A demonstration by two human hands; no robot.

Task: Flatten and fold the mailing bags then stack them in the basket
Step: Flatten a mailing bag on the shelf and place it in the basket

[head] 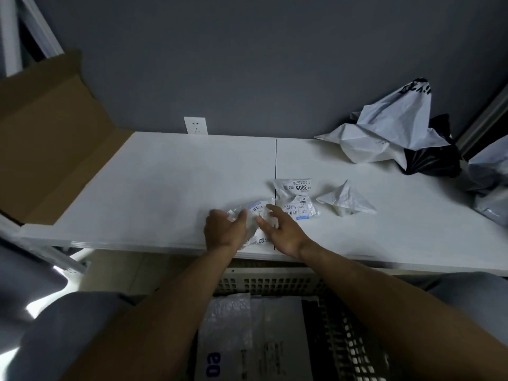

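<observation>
A small crumpled clear mailing bag [254,215] with a barcode label lies near the front edge of the white table [165,188]. My left hand [224,229] grips its left side with curled fingers. My right hand [283,229] touches its right side with fingers spread and fairly straight. Just right of them lie a labelled clear bag [298,198] marked 3005 and a crumpled white bag [347,202]. The slatted basket [343,334] sits below the table edge between my arms, with flattened bags [253,334] stacked inside.
A heap of white and black mailing bags [395,133] fills the table's back right corner, and grey bags [492,182] lie at the right edge. An open cardboard box [52,138] stands left of the table. A wall socket [195,125] is behind it.
</observation>
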